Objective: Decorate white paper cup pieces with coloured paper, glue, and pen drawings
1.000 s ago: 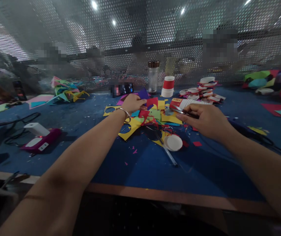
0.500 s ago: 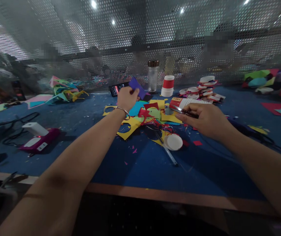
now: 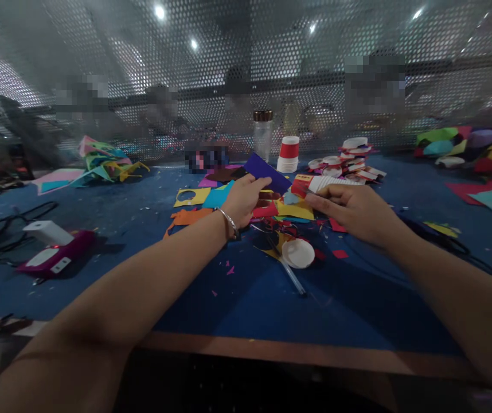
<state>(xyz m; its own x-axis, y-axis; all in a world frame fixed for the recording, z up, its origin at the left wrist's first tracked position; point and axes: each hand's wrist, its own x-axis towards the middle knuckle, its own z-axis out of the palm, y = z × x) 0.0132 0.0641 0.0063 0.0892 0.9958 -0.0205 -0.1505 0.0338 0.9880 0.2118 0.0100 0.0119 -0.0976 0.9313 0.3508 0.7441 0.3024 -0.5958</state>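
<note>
My left hand (image 3: 248,198), a silver bangle at its wrist, grips a sheet of dark blue paper (image 3: 267,172) above the pile of cut paper. My right hand (image 3: 344,206) is closed just to the right; the scissors in it, plain a moment ago, are now mostly hidden by the fingers and blur. Beside those fingers lies a red and white stack of paper cups (image 3: 315,183). Below the hands are yellow paper (image 3: 295,209) and an orange offcut (image 3: 192,217). A white paper disc (image 3: 298,253) and a clear pen (image 3: 293,278) lie nearer to me.
A glass bottle (image 3: 262,137) and upright red and white cups (image 3: 289,154) stand at the back. Stacked cup pieces (image 3: 355,155) sit to the right. On the left are a purple power strip (image 3: 61,255) with a white plug, and crumpled coloured paper (image 3: 104,158).
My left hand has come nearer and right with the dark blue paper, which now shows larger. Yellow paper with a hole has shifted and an orange offcut shows. My right hand stays nearly in place.
</note>
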